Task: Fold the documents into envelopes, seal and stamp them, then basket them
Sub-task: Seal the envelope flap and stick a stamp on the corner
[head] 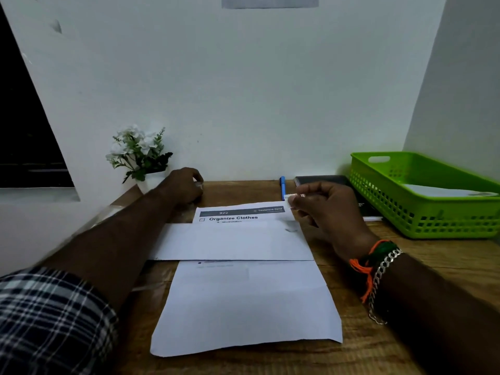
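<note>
A white envelope (232,240) lies across a printed document (244,304) on the wooden desk (384,334); the sheet's header "Organize Clothes" (233,218) shows above the envelope. My right hand (327,212) pinches a small stamp (292,195) just above the envelope's top right corner. My left hand (186,186) rests with curled fingers at the desk's back left, beside the document's top edge; whether it holds anything is hidden. A green basket (422,209) at the right holds a white envelope (443,190).
A small white pot of white flowers (140,155) stands at the back left by the wall. A blue pen (282,186) and a dark notebook (324,181) lie at the back, between my right hand and the basket.
</note>
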A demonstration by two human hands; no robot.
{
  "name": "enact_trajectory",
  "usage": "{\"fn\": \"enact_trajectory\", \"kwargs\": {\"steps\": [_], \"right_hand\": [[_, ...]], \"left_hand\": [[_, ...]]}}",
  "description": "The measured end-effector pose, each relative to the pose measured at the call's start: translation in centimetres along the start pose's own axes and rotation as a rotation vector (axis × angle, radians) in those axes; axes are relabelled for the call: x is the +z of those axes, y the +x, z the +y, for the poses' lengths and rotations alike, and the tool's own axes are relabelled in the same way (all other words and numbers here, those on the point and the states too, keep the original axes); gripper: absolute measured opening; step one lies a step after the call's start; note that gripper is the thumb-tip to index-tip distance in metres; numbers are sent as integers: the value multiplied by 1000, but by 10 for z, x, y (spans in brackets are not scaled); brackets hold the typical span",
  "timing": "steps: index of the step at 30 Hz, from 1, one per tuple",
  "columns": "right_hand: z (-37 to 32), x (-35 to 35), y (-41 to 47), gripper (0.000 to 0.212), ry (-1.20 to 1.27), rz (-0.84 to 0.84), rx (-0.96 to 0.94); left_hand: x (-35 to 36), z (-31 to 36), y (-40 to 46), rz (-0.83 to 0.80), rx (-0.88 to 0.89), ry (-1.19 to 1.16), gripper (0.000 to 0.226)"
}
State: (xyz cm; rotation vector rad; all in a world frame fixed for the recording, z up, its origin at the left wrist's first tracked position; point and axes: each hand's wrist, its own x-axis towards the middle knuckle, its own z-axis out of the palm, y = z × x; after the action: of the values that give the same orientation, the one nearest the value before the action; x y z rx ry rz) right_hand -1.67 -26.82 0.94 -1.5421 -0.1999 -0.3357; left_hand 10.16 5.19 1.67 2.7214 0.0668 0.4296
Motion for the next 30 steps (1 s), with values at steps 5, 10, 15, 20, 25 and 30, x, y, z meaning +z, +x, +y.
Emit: {"fn": "enact_trajectory", "kwargs": {"steps": [5,10,15,20,25,30], "right_hand": [[2,-2,-1,14,-38,-5,-15],[-2,-4,-3,9,-53,-44,28],[-6,-2,-5,5,-76,-43,113],[-8,-5,-6,8,-95,-56,129],[-5,-8,-2,7,-120,-52,169],[0,-11,3,9,-270,-85,256]], "left_hand": [[5,1,-7,2,5,-68,43],[-10,25,-23,192,51,-86,46],[-18,101,-78,109,257,-263,13],[0,129,-127,-239,391,-107,48],[8,120,-143,-299,400,-103,49],[15,118,-146,-255,385,-88,68]]}}
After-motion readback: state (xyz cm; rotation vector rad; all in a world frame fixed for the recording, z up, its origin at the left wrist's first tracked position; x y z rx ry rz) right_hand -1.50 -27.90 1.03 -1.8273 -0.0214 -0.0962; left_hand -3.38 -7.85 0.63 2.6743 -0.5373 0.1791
